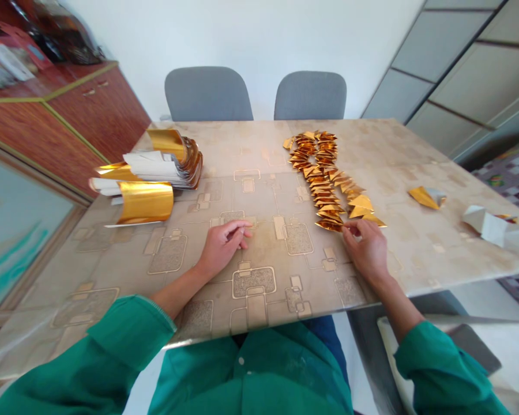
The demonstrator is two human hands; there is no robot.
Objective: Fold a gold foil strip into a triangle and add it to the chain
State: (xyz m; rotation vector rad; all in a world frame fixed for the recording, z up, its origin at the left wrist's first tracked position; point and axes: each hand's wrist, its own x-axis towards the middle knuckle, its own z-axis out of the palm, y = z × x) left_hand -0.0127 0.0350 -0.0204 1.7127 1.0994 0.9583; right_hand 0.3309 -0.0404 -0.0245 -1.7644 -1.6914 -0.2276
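My right hand (367, 248) is at the near end of two rows of folded gold foil paper pieces (324, 193). Its thumb and fingertips pinch together at the tip of the nearest folded piece (330, 224). To the left, my left hand (225, 245) rests just over the patterned tablecloth (298, 239), fingers loosely curled and slightly apart, with nothing visible in them. Further left lie stacks of gold foil paper sheets (146, 202), curled, with white backs showing. The rows of pieces are packed closely, one against another, and run toward the far side of the table.
A loose gold piece (426, 197) and crumpled white-backed paper (493, 226) lie on the right side of the table. Two grey chairs (208, 95) stand behind it. A reddish wooden cabinet (90, 109) is at the left, and a chair (415, 305) is at my right.
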